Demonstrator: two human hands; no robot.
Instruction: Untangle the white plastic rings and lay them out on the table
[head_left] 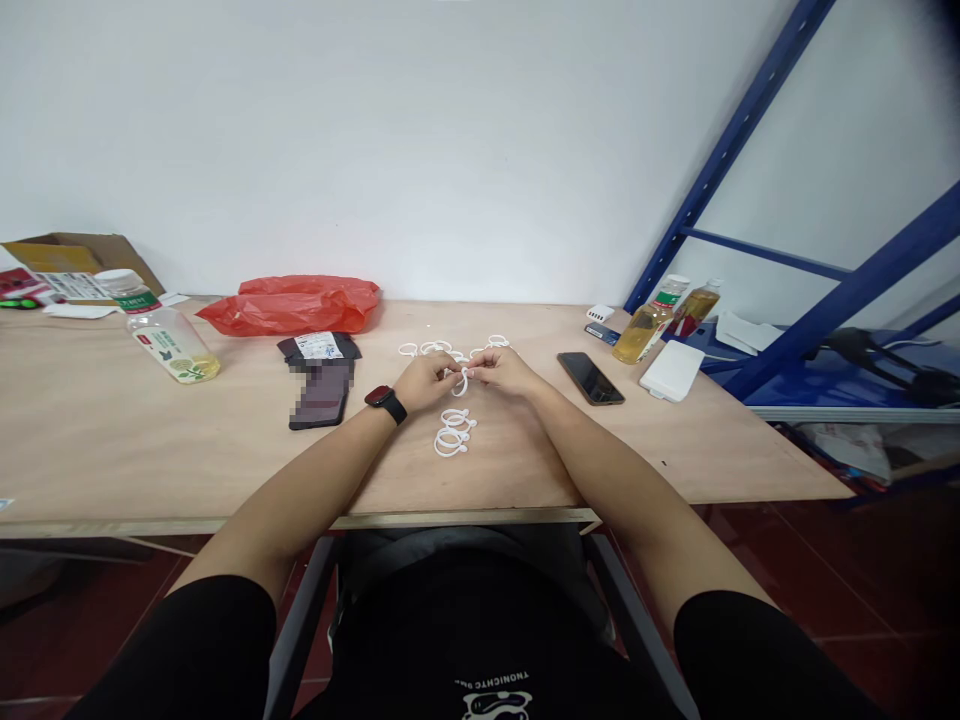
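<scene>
Both hands meet over the middle of the wooden table, pinching one small white ring (461,385) between them. My left hand (429,378), with a black watch on its wrist, is closed on the ring's left side. My right hand (504,370) grips the same ring from the right, near its small knob. Several white rings (451,437) lie overlapped on the table nearer to me. More white rings (436,347) are spread just behind the hands, partly hidden by the fingers.
Left of the hands are a dark phone-like object (324,392), a red plastic bag (300,305) and a bottle (169,335). On the right lie a phone (590,378), a white case (673,370) and a bottle (649,325), beside a blue metal frame (765,260).
</scene>
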